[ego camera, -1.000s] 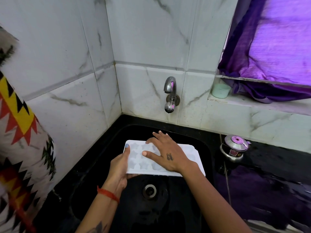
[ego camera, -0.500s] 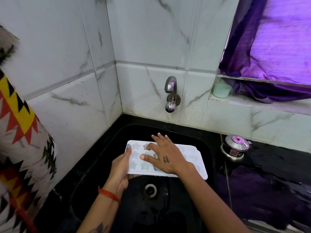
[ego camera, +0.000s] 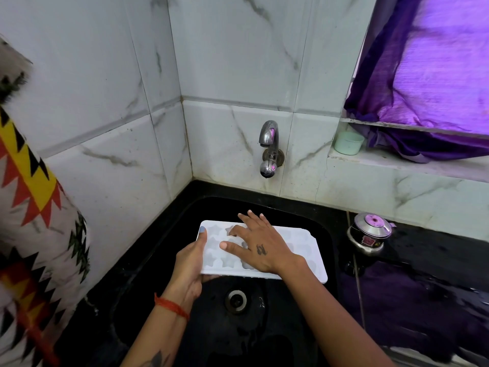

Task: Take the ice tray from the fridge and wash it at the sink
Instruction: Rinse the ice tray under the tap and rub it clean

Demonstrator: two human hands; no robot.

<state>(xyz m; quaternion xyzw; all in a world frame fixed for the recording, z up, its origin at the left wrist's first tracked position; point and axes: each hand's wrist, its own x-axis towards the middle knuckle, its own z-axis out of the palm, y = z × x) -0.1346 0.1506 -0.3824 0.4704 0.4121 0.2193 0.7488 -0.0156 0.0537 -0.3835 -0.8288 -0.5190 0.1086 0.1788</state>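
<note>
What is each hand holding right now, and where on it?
The left hand grips the white ice tray by its left end, over the sink. The right hand holds nothing; its fingers rest on the tray's top.

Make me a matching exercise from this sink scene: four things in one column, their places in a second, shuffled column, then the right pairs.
Things:
1. white plastic ice tray with star-shaped moulds
2. chrome wall tap
3. pale green plastic cup
4. small steel pot with a pink-knobbed lid

Places:
A. on the window ledge beside the purple curtain
B. on the black counter right of the black sink
C. held over the sink
D. on the marble-tiled back wall

Pairs: 1-C, 2-D, 3-A, 4-B
</note>
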